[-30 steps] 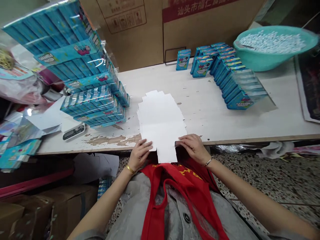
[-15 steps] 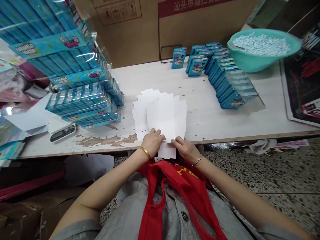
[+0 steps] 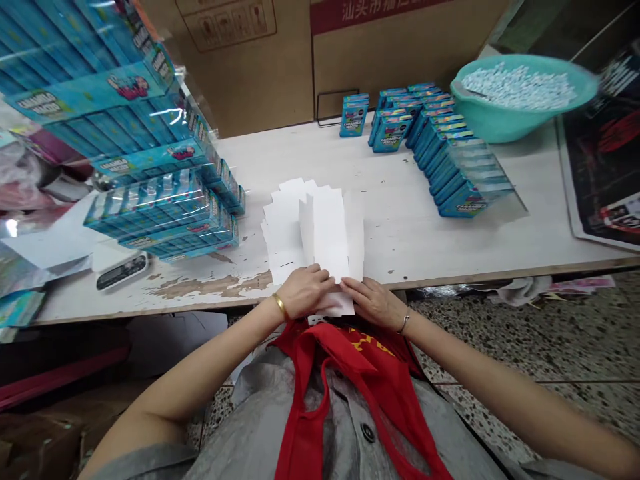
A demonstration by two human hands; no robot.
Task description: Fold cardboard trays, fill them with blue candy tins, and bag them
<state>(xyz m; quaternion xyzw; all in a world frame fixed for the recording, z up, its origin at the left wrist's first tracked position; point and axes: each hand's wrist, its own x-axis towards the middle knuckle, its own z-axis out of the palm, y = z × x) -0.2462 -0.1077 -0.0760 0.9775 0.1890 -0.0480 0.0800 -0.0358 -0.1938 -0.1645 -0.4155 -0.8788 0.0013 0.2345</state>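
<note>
White card sheets (image 3: 287,227) lie fanned out on the table near its front edge. On top of them is a folded white card (image 3: 330,233), its left panel raised, its lower end reaching over the table edge. My left hand (image 3: 306,291) pinches the card's lower part from the left, fingertips on its fold. My right hand (image 3: 375,303) holds the same part from the right, fingers pressed at its right edge. The fingertips of both hands are close together; the thumbs are mostly hidden.
Wrapped stacks of blue boxes (image 3: 155,200) stand at the left beside a small digital scale (image 3: 121,270). Small blue packs (image 3: 393,133) stand in rows at the back right, near a turquoise basin (image 3: 525,117) of small sweets. Cardboard boxes (image 3: 250,73) line the back.
The card's side panels have risen, the left one now nearly upright. My left hand has shifted slightly right and down, and my fingertips have come closer together.
</note>
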